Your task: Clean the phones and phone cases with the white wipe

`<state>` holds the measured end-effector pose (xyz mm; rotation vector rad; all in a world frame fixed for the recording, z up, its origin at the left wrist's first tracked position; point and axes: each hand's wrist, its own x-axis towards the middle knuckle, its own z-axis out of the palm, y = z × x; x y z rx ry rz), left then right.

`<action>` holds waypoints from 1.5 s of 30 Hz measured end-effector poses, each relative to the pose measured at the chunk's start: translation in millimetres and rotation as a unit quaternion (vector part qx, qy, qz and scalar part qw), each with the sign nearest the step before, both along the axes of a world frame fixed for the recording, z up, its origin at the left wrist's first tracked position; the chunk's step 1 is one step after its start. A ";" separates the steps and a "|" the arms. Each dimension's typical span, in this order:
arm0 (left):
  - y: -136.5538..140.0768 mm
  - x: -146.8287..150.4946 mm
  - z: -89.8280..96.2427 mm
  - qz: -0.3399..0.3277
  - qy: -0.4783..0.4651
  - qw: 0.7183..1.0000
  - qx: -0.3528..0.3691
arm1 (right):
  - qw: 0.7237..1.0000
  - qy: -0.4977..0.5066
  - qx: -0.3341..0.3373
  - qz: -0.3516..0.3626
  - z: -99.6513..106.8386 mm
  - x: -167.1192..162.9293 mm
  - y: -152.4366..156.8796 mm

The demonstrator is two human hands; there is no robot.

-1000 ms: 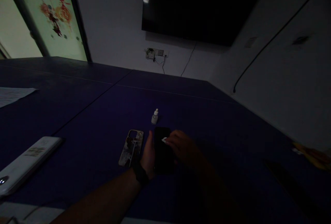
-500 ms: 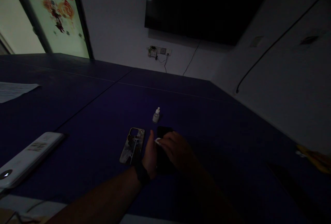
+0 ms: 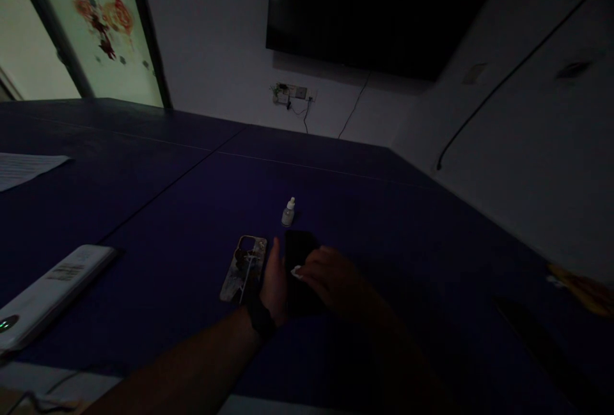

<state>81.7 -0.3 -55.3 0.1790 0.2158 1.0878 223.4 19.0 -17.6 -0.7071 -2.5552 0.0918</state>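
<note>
A dark phone [image 3: 300, 249] is held in my left hand [image 3: 275, 284], whose thumb stands along its left edge; the other fingers are hidden beneath. Fingers of my right hand [image 3: 330, 274] pinch a small white wipe [image 3: 296, 271] against the phone's dark face. Just left of my left hand lies a phone case [image 3: 244, 268] with a grey picture and a camera cutout. A small dropper bottle [image 3: 288, 213] with a white cap stands upright beyond the phone.
On the blue table [image 3: 192, 210], a white power bank [image 3: 55, 290] lies at left and printed paper [image 3: 29, 169] farther back. A dark flat object [image 3: 527, 335] and a yellowish item [image 3: 580, 290] are at right. A television [image 3: 374, 12] hangs on the wall.
My right hand has slid the white wipe slightly right and down, from near the phone's left edge toward its middle. My left hand keeps holding the phone.
</note>
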 end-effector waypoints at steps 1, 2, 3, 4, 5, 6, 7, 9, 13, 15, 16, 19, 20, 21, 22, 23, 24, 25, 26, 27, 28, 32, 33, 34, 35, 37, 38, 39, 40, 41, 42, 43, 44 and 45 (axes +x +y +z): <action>-0.9 -0.3 1.2 0.003 0.010 1.000 -0.006 | 1.000 0.001 -0.001 0.008 -0.1 0.7 -0.3; -1.8 -0.5 2.6 0.009 0.022 1.000 -0.015 | 1.000 0.005 0.005 0.005 -0.4 1.0 -0.4; -2.5 -0.7 4.2 0.011 0.028 0.999 -0.022 | 1.000 0.012 0.015 -0.008 -0.7 1.0 -0.3; -3.0 -0.8 5.7 0.013 0.030 0.999 -0.029 | 0.999 0.017 0.026 -0.027 -0.9 0.8 -0.1; -3.4 -0.9 7.0 0.017 0.030 0.999 -0.034 | 0.998 0.022 0.034 -0.045 -1.0 0.7 0.2; -3.6 -1.0 8.2 0.019 0.030 0.999 -0.037 | 0.998 0.022 0.035 -0.054 -0.9 0.6 0.6; -3.9 -1.1 9.1 0.021 0.031 0.998 -0.040 | 0.998 0.017 0.031 -0.052 -0.5 0.5 0.8; -4.3 -1.1 10.2 0.017 0.038 0.998 -0.050 | 1.000 0.003 0.022 -0.021 0.2 0.0 1.0; -5.0 -1.1 10.8 0.009 0.051 0.997 -0.062 | 0.999 0.006 0.033 -0.033 -0.5 -0.9 1.3; -4.7 -0.7 10.5 0.019 0.042 0.998 -0.051 | 0.998 0.022 0.030 -0.050 -1.8 -0.1 1.9; -4.4 -0.5 10.1 0.023 0.038 0.998 -0.045 | 0.998 0.026 0.024 -0.044 -2.4 0.4 2.1; -3.7 -0.1 8.1 0.017 0.040 0.998 -0.045 | 1.000 0.018 0.017 -0.017 -3.1 0.1 1.5; -3.6 -0.1 7.4 0.012 0.043 0.998 -0.049 | 1.000 0.014 0.020 -0.019 -2.7 -0.4 1.1; -3.6 -0.3 6.8 0.010 0.046 0.998 -0.051 | 0.999 0.013 0.025 -0.028 -2.1 -0.7 0.5; -3.7 -0.4 6.4 0.010 0.046 0.998 -0.051 | 0.999 0.015 0.028 -0.037 -1.2 -0.7 0.0; -3.8 -0.5 6.1 0.013 0.043 0.998 -0.046 | 0.999 0.016 0.029 -0.040 -0.2 -0.4 -0.6; -4.0 -0.5 5.9 0.017 0.039 0.998 -0.038 | 0.999 0.017 0.027 -0.035 0.9 0.1 -1.2; -4.1 -0.6 5.8 0.022 0.035 0.999 -0.030 | 0.999 0.017 0.021 -0.023 1.7 0.4 -1.8; -4.1 -0.6 5.7 0.029 0.034 0.999 -0.024 | 1.000 0.018 0.015 -0.007 2.2 0.3 -2.6; -4.1 -0.8 5.6 0.035 0.035 0.999 -0.020 | 1.000 0.019 0.010 0.006 2.3 -0.5 -3.3; -4.0 -1.2 5.7 0.036 0.039 0.998 -0.021 | 1.000 0.021 0.010 0.012 2.0 -1.8 -3.9; -3.6 -4.1 7.9 0.015 0.053 0.998 -0.032 | 0.999 0.036 0.026 -0.010 0.5 -4.2 -2.4; -3.7 -5.1 9.1 0.012 0.053 0.998 -0.029 | 0.998 0.049 0.023 -0.016 1.1 -1.7 -0.9; -3.8 -6.0 10.5 0.012 0.052 0.998 -0.024 | 0.997 0.067 0.016 -0.022 2.4 2.4 0.9; -4.0 -6.8 11.8 0.012 0.051 0.998 -0.018 | 0.996 0.084 0.007 -0.031 4.2 7.7 2.7; -4.5 -8.0 14.1 0.003 0.052 0.999 -0.009 | 0.994 0.097 -0.006 -0.046 8.1 19.4 5.4; -4.7 -8.3 14.9 -0.003 0.054 0.999 -0.008 | 0.995 0.090 -0.010 -0.048 9.7 24.2 6.1; -4.8 -8.5 15.5 -0.008 0.055 0.998 -0.009 | 0.996 0.079 -0.013 -0.044 10.7 27.4 6.3; -4.8 -8.5 15.9 -0.009 0.055 0.998 -0.012 | 0.997 0.067 -0.016 -0.033 10.8 28.6 6.0; -4.7 -8.3 16.2 -0.008 0.055 0.998 -0.013 | 0.998 0.054 -0.020 -0.020 10.2 27.7 5.5; -4.5 -7.9 16.2 -0.004 0.055 0.998 -0.014 | 0.999 0.044 -0.024 -0.006 9.0 25.3 5.0; -4.2 -7.6 16.2 0.000 0.053 0.999 -0.013 | 0.999 0.039 -0.023 0.003 7.4 21.7 4.5; -4.0 -7.2 16.0 0.005 0.052 0.999 -0.013 | 0.999 0.039 -0.017 0.008 5.7 17.9 4.4; -3.9 -6.8 15.9 0.008 0.051 0.999 -0.013 | 0.999 0.043 -0.007 0.005 4.2 14.6 4.5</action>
